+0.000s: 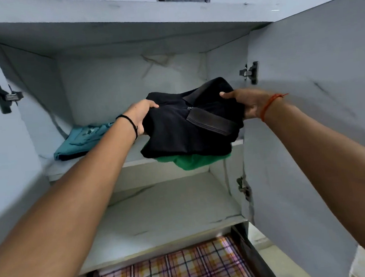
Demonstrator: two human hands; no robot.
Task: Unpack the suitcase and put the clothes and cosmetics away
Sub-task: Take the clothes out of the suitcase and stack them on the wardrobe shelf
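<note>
Both hands hold a folded black polo shirt at the front edge of the upper shelf of an open cupboard. The left hand grips the shirt's left edge, thumb on top and fingers curled beneath the fold. The right hand grips the right edge near the collar in the same way, thumb lying over the fabric. The shirt sits over a green garment at the shelf's right end; both overhang the front edge, and whether the black shirt's full weight rests on the green one cannot be determined. A folded teal garment lies at the left end of the same shelf, well apart from the stack. The lower shelf carries nothing visible, and a checked cloth lies below it. The shirt is judged light, soft and limp: it sags wherever unsupported, and the fold opens if lifted by one edge only. Hold it at both opposite edges with fingers beneath the bottom layer, and slide it back from the front edge as a flat bundle.
</note>
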